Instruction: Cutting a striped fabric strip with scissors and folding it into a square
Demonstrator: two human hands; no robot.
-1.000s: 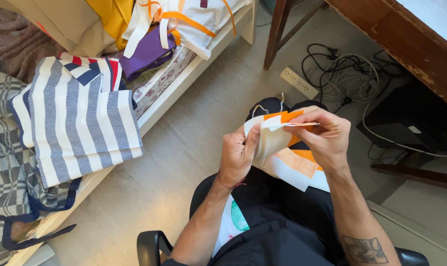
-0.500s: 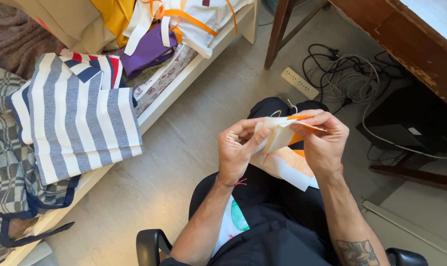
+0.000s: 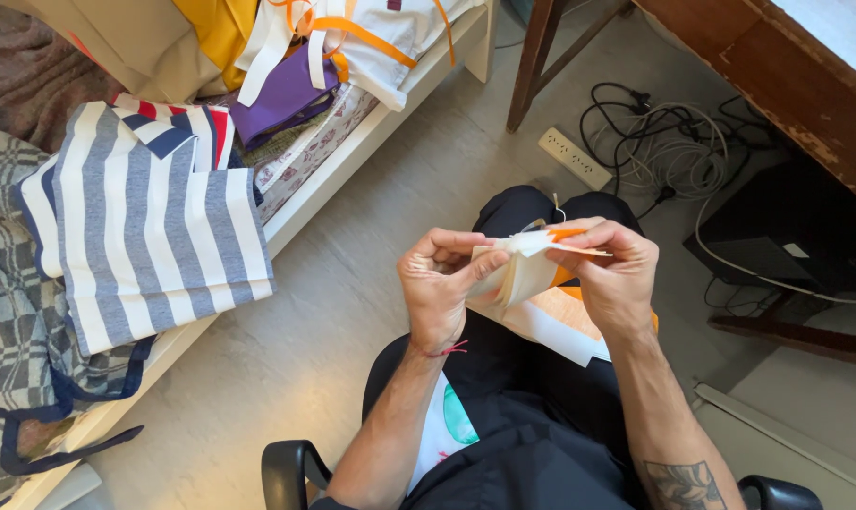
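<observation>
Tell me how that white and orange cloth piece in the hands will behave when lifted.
The white and orange cloth piece is probably floppy: it folds and droops between the left hand and right hand. Likely light, since fingertips alone pinch it up. Not fragile or apt to roll.

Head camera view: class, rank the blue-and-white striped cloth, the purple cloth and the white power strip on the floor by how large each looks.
1. Blue-and-white striped cloth, plainly largest.
2. Purple cloth, partly covered by other fabric.
3. White power strip, smallest, though it lies farther from the camera, so true size is unsure.
</observation>
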